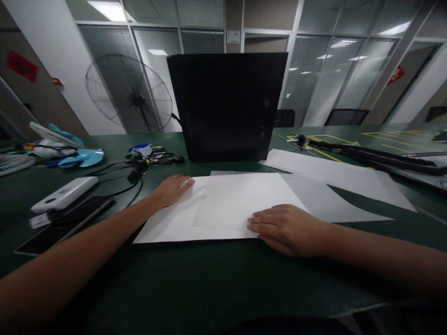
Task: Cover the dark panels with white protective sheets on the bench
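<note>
Off-white paper [240,197] lies flat on a larger white sheet [164,228], both set toward the near edge of the dark green table [209,279], about midway between its left and right sides. A dark band runs along the near edge of the white sheet; whether it is shadow or something underneath cannot be told.

The person's left hand [173,190] rests palm down on the far left corner of the white sheet, laid flat with its fingers close together. The right hand [284,229] lies over the near right part of the papers, its fingers straight and pressed side by side; its thumb is not clear enough to tell whether it pinches an edge.

Just to the right, a loose sheet [331,200] lies partly beneath the stack, and a long sheet [335,177] slants past it toward the table's right side. A black panel [228,107] stands upright beyond the papers, nearer the table's far edge. Toward the left edge, a white device [65,193] lies just beyond a dark phone [66,224], near the left forearm. Cables [139,167] tangle between them and the panel. Black cabling [380,157] stretches toward the right edge.
</note>
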The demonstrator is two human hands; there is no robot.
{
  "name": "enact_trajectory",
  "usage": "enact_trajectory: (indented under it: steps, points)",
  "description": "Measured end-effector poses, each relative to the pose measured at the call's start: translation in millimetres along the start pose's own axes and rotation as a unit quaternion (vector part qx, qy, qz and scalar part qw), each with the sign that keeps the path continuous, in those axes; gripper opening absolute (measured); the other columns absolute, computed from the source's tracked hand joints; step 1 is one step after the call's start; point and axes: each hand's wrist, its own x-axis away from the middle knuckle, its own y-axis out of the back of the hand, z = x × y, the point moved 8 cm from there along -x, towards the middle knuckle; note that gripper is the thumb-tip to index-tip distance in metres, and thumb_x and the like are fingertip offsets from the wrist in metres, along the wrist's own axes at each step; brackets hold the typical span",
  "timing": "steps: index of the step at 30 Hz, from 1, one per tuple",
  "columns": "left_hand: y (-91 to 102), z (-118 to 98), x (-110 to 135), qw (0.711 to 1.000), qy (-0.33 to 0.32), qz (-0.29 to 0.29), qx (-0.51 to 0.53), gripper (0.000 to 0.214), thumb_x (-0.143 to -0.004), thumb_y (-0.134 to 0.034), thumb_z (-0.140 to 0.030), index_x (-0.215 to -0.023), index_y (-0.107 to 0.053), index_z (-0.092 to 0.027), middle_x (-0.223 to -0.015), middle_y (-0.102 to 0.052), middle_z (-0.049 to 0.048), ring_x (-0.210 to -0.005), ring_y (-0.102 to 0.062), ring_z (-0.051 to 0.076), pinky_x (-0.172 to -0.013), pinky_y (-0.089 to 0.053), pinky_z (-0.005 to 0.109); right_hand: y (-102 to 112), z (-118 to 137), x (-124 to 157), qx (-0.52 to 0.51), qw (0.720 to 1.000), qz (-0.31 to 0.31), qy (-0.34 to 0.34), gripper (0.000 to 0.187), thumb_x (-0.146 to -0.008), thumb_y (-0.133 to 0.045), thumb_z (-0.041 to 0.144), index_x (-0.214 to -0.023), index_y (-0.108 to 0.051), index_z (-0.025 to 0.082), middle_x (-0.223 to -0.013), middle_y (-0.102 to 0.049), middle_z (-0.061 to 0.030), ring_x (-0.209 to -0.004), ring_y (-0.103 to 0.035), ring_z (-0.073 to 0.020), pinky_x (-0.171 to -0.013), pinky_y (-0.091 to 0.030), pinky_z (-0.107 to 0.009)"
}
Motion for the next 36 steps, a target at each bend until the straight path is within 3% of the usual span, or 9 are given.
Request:
enact_trajectory:
  steps: [5, 8, 11, 15, 17, 20, 22, 28, 36]
  points:
    - [-4.5, 4.4, -2.6, 1.000, 0.017, 0.005, -0.026, 0.081, -0.097, -0.039, -0.071, -0.148, -0.059, -0.012, -0.153, -0.059, 0.0189, -0.142, -0.053, 0.037, -0.120, -0.037, 0.049, 1.3, 3.4, -1.4, -0.110, 0.993, 0.012, 0.033, 0.051, -0.101, -0.060, 0.031, -0.151, -0.059, 0.023, -0.148, -0.063, -0.0103, -0.137, -0.060, -0.0257, -0.112, -0.050, -0.045]
    - [-7.9, 5.2, -3.0, 0.999, 0.018, 0.007, -0.028, 0.080, -0.096, -0.041, -0.070, -0.150, -0.057, -0.013, -0.154, -0.058, 0.0180, -0.143, -0.052, 0.037, -0.120, -0.037, 0.049, 4.3, -18.6, 1.8, -0.152, 0.988, 0.021, -0.008, 0.050, -0.102, -0.060, 0.038, -0.152, -0.058, 0.028, -0.147, -0.064, -0.0075, -0.134, -0.061, -0.0236, -0.112, -0.050, -0.044]
    - [-9.7, 5.8, -2.4, 0.999, 0.015, 0.009, -0.028, 0.081, -0.097, -0.039, -0.070, -0.151, -0.055, -0.012, -0.154, -0.057, 0.0189, -0.144, -0.051, 0.037, -0.120, -0.037, 0.049, 6.5, -75.9, 13.7, -0.096, 0.982, -0.010, -0.162, 0.052, -0.103, -0.054, 0.053, -0.150, -0.060, 0.032, -0.148, -0.063, -0.0060, -0.133, -0.061, -0.0282, -0.111, -0.050, -0.050]
    - [-8.7, 9.3, -0.1, 0.999, 0.006, 0.012, -0.035, 0.079, -0.098, -0.037, -0.067, -0.151, -0.054, -0.011, -0.154, -0.057, 0.0195, -0.144, -0.050, 0.036, -0.121, -0.037, 0.048, -5.0, -168.7, 52.5, 0.044, 0.920, -0.016, -0.390, 0.073, -0.101, -0.043, 0.067, -0.157, -0.051, 0.021, -0.153, -0.057, -0.0161, -0.135, -0.058, -0.0382, -0.113, -0.045, -0.060]
    - [-8.4, 12.4, 1.6, 0.999, 0.002, 0.015, -0.036, 0.078, -0.099, -0.036, -0.065, -0.152, -0.053, -0.011, -0.156, -0.055, 0.0192, -0.145, -0.050, 0.035, -0.121, -0.036, 0.048, -20.4, -204.1, 70.7, 0.052, 0.891, 0.016, -0.450, 0.078, -0.100, -0.040, 0.067, -0.156, -0.051, 0.013, -0.154, -0.055, -0.0215, -0.138, -0.056, -0.0398, -0.116, -0.042, -0.057]
    - [-8.9, 15.6, 3.6, 0.999, -0.002, 0.019, -0.035, 0.078, -0.099, -0.034, -0.064, -0.153, -0.052, -0.010, -0.157, -0.053, 0.0201, -0.146, -0.049, 0.036, -0.120, -0.037, 0.050, -39.1, -233.5, 84.3, 0.024, 0.880, 0.039, -0.472, 0.077, -0.102, -0.033, 0.064, -0.154, -0.052, 0.010, -0.157, -0.051, -0.0221, -0.145, -0.050, -0.0356, -0.120, -0.040, -0.050]
    - [-9.3, 16.3, 4.0, 0.999, -0.002, 0.017, -0.037, 0.077, -0.099, -0.034, -0.063, -0.153, -0.052, -0.010, -0.157, -0.054, 0.0204, -0.145, -0.049, 0.036, -0.120, -0.037, 0.050, -44.4, -240.1, 86.3, 0.017, 0.879, 0.040, -0.474, 0.077, -0.103, -0.030, 0.064, -0.155, -0.050, 0.012, -0.161, -0.047, -0.0211, -0.150, -0.044, -0.0346, -0.121, -0.038, -0.051]
    - [-7.4, 11.5, 4.3, 1.000, -0.010, 0.010, -0.024, 0.074, -0.103, -0.029, -0.060, -0.149, -0.056, -0.008, -0.153, -0.058, 0.0204, -0.143, -0.052, 0.034, -0.122, -0.035, 0.047, -49.7, -230.9, 80.4, 0.016, 0.864, 0.048, -0.501, 0.080, -0.101, -0.024, 0.072, -0.161, -0.041, 0.022, -0.169, -0.035, -0.0169, -0.155, -0.032, -0.0417, -0.118, -0.025, -0.077]
    - [-4.6, 9.3, 3.7, 1.000, -0.018, -0.001, -0.017, 0.071, -0.102, -0.034, -0.059, -0.147, -0.058, -0.010, -0.151, -0.060, 0.0206, -0.141, -0.055, 0.035, -0.120, -0.038, 0.048, -54.0, -210.1, 69.3, 0.012, 0.878, 0.057, -0.475, 0.085, -0.098, -0.030, 0.077, -0.165, -0.036, 0.024, -0.173, -0.026, -0.0157, -0.158, -0.025, -0.0407, -0.122, -0.028, -0.070]
